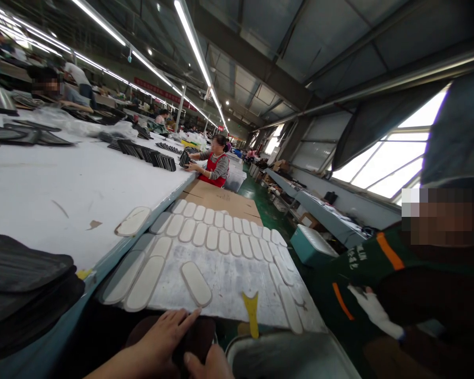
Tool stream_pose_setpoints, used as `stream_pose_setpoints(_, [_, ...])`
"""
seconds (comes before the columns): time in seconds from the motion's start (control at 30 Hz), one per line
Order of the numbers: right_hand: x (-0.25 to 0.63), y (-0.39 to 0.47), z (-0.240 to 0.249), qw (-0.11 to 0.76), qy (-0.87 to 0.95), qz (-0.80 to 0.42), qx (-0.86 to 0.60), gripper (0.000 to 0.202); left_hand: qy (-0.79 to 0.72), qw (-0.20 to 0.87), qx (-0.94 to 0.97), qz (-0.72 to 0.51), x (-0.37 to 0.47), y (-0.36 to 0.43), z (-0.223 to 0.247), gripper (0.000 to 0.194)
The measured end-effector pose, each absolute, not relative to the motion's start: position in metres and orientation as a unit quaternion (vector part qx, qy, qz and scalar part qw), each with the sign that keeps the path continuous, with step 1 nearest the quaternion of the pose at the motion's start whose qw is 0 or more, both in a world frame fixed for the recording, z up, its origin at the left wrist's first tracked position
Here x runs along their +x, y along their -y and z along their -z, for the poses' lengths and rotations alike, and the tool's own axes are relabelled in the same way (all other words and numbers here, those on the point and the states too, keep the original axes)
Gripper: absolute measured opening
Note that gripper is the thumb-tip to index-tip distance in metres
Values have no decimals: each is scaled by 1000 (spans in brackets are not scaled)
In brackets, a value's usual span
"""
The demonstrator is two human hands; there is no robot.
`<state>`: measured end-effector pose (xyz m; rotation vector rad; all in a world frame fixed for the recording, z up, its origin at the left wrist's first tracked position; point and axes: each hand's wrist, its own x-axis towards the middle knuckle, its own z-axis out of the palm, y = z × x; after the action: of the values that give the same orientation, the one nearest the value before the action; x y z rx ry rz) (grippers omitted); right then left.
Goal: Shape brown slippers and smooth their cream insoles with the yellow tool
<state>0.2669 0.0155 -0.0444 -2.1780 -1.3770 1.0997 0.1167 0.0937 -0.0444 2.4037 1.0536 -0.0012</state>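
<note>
My left hand (pixel 168 334) is at the near edge of the pale work surface (pixel 229 279), open, its index finger stretched towards the lower end of a loose oval white piece (pixel 196 284) with a grey rim. Low in the view, my right hand (pixel 211 363) is partly cut off, its fingers curled and thumb raised; what it holds is hidden in shadow. Something dark brown (pixel 201 334) lies between and behind the hands. Rows of similar oval pieces (pixel 223 240) cover the back of the surface, with longer ones at the left and right sides.
A yellow forked tool (pixel 251 313) lies at the near edge. Left is a white table (pixel 82 184) with stacked dark pieces (pixel 23 289). A metallic tub (pixel 292 355) stands near right. A person in dark green (pixel 363 263) is close at right; another in red (pixel 214 166) works beyond.
</note>
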Motion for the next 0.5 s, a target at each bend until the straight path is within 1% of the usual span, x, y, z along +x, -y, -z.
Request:
stream_pose_setpoints(0.1, [269,-11,50,194,485,-440,-730,28,-379,251,891,-23,113,-92,51,115])
stream_pose_setpoints(0.2, [257,-22,59,171,526,-403,-729,32,-334,245,909,-49,109,-88,54,112])
stream_pose_setpoints(0.27, [231,-42,66,155,572,-386,-707,31,-321,240,913,-70,106,-89,55,109])
stream_pose_setpoints(0.37, [173,-66,73,148,620,-393,-663,44,-333,225,914,-55,103,-93,56,108])
stream_pose_setpoints(0.43, [143,-74,74,181,619,-393,-656,49,-341,220,913,-38,104,-92,55,106])
stream_pose_setpoints(0.5, [131,-77,74,226,597,-401,-658,47,-344,218,913,-25,105,-90,51,103])
